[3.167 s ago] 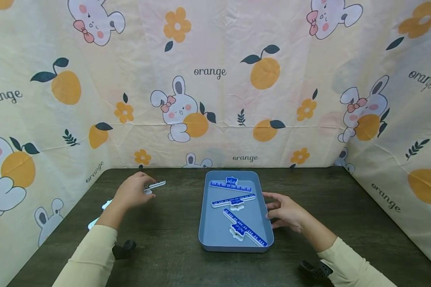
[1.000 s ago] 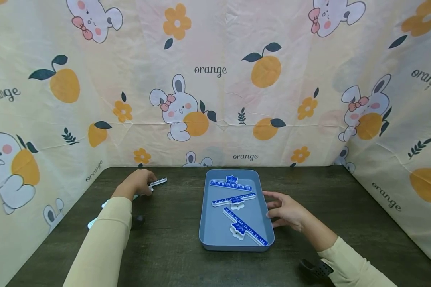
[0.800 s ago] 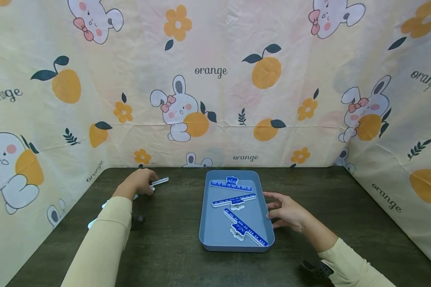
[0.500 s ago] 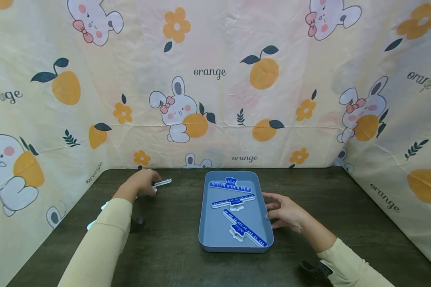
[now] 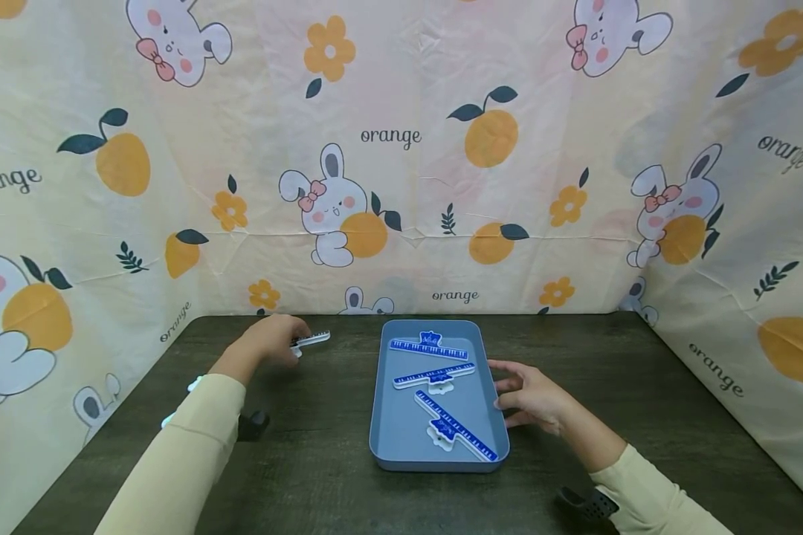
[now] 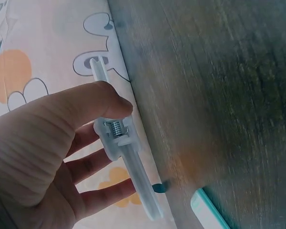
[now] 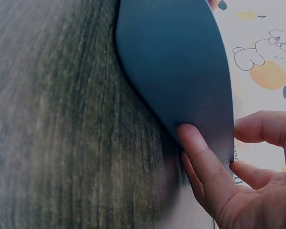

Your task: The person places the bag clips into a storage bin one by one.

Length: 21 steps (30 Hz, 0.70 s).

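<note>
White plastic shows in the left hand (image 5: 272,340), which pinches a ruler-shaped spring clip (image 5: 311,341) between thumb and fingers above the dark wooden table (image 5: 308,446), left of the grey-blue tray (image 5: 382,416) and well apart from it. Three blue ruler clips (image 5: 435,373) already lie in that tray. The right hand (image 5: 531,394) rests against the tray's right wall, fingers (image 7: 200,157) loosely spread and pressing its side, steadying it. Judging by this, the carrying step is in hand: the clip is lifted but not yet over the tray. Next it likely needs moving rightward over the rim and releasing onto a bare patch.
</note>
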Tool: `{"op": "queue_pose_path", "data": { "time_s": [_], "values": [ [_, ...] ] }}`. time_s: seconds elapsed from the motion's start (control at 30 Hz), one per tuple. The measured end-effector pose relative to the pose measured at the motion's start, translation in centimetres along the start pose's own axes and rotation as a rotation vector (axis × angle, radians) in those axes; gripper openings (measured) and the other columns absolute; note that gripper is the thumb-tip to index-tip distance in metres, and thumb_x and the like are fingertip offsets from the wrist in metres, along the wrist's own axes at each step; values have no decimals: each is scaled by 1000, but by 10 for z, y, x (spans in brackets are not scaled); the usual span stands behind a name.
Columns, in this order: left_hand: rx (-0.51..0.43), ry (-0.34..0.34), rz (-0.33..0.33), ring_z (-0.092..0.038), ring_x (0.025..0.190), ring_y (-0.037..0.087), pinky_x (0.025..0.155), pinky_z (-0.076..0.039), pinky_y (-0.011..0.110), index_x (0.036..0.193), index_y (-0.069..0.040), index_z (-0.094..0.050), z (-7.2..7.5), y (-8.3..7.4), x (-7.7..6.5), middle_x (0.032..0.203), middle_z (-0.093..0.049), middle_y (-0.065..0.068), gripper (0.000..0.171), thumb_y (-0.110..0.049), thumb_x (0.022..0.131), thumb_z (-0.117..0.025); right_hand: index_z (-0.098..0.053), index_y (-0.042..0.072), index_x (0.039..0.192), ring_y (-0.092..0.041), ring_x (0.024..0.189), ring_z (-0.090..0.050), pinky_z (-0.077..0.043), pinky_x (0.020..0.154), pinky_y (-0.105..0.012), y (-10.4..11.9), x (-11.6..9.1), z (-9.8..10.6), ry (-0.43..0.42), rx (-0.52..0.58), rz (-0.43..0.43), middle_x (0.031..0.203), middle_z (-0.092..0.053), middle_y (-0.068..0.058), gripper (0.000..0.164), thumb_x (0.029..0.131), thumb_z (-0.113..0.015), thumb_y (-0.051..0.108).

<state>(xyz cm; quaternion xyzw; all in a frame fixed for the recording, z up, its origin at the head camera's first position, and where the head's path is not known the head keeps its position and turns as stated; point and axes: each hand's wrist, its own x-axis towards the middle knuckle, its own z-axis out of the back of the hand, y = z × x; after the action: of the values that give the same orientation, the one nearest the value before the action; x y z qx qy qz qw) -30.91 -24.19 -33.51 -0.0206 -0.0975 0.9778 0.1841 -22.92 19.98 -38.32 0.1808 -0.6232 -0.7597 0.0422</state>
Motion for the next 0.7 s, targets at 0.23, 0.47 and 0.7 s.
{"op": "queue_pose_path", "data": {
  "time_s": [0.23, 0.47, 0.7],
  "values": [
    [18, 14, -33, -61, 86, 21, 78, -52, 45, 112, -5, -68, -1, -7, -3, 100, -67, 7, 40, -4, 73, -76, -27, 0, 150, -32, 94, -66, -57, 70, -49, 2, -1, -1, 3, -1, 0, 127, -54, -31, 77, 82, -61, -11],
    [28, 5, -64, -58, 79, 17, 73, -51, 40, 112, -6, -69, -3, -15, -7, 97, -66, 4, 40, -4, 73, -76, -27, 0, 150, -31, 93, -66, -57, 70, -49, 2, 0, -1, 1, -1, -4, 126, -55, -31, 77, 82, -61, -11],
    [35, -21, -99, -54, 75, 16, 68, -49, 37, 113, -7, -69, -1, -26, -13, 94, -65, 2, 40, -4, 74, -76, -28, 0, 150, -31, 93, -65, -57, 70, -49, 1, 0, -1, -1, -1, -5, 126, -55, -30, 76, 82, -61, -11]
  ]
}}
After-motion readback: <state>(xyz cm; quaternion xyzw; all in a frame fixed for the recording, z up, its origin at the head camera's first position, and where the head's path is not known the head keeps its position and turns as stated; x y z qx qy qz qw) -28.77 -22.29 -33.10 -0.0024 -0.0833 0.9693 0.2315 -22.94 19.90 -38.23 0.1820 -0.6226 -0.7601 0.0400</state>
